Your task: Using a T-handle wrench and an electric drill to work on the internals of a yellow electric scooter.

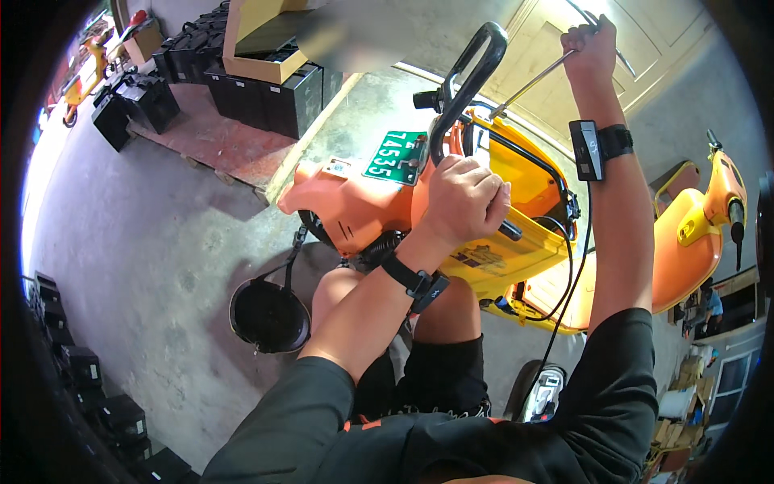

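Note:
My left hand (466, 202) is closed around the black grab rail (482, 60) of an orange and yellow scooter (355, 206). Higher up and to the right, my raised right hand (590, 52) grips a T-handle wrench (536, 82) by its crossbar. The wrench's long metal shaft slants down to the left, its tip at the scooter's body near the rail; what it sits on is too small to make out. A green plate (395, 157) is fixed on the scooter's orange tail. Both wrists wear strapped devices, and a black cable (582, 242) hangs from the right one.
Left of my knees is a black bowl-shaped thing with a strap (270, 315), like an upturned helmet. Black battery-like boxes (266, 97) and an open carton (262, 68) stand at upper left. More dark boxes (121, 415) line the lower left. Another scooter (693, 218) stands right.

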The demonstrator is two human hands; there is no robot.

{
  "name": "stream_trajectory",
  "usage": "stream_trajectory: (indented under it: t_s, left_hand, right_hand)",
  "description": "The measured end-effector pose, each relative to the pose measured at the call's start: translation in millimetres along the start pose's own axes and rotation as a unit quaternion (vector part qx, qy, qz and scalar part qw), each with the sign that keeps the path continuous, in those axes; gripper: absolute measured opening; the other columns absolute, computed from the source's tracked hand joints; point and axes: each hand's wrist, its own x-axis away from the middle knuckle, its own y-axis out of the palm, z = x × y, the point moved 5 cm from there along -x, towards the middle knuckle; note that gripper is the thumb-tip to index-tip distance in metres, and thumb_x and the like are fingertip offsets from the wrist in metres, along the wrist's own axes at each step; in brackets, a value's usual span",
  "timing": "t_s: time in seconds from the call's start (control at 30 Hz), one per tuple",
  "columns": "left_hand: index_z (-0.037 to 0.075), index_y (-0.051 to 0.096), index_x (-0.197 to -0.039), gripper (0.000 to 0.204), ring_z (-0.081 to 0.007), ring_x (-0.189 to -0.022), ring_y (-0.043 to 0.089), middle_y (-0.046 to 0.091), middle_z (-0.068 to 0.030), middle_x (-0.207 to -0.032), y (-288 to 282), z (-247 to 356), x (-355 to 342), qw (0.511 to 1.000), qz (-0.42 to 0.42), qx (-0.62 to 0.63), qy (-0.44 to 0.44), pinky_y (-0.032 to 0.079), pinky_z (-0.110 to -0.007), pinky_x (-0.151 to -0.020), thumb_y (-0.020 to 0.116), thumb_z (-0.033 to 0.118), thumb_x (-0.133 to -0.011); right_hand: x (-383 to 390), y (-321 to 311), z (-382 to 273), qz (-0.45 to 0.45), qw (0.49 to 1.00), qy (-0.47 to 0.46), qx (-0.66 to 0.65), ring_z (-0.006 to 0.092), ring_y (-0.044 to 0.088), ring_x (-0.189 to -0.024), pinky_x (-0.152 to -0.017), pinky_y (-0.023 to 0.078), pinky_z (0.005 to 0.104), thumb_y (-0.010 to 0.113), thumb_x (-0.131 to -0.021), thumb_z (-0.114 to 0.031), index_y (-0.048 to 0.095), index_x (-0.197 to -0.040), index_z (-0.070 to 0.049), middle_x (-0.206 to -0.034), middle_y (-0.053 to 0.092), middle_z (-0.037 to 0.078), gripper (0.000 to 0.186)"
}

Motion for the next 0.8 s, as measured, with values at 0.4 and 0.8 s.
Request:
stream_trajectory:
  t_s: [0.4,0.8]
  left_hand:
    - [0.007,0.063,-0.063,0.018,-0.0223,-0.064,0.063,0.064,-0.0062,-0.064,1.2,-2.0,0.5,1.0,0.019,0.01,0.01,0.045,-0.036,-0.066,0.059,0.014,-0.079]
    - [0.008,0.06,-0.061,0.019,-0.022,-0.062,0.06,0.061,-0.0062,-0.061,1.7,-2.9,1.3,0.999,0.035,0.022,0.022,0.044,-0.037,-0.066,0.062,0.015,-0.078]
  right_hand:
    - [-6.4,-10.2,7.6,0.047,0.999,-0.001,-0.002,0.0146,0.031,-0.048,-0.048,0.028,0.0314,0.049,-0.096,-0.027,0.052,-0.089,-0.004,-0.059,0.034,0.0,0.024]
    - [-5.6,-10.8,13.8,0.054,0.998,-0.006,0.012,0.0145,0.034,-0.048,-0.048,0.029,0.031,0.049,-0.096,-0.026,0.058,-0.09,-0.001,-0.059,0.037,0.002,0.027]
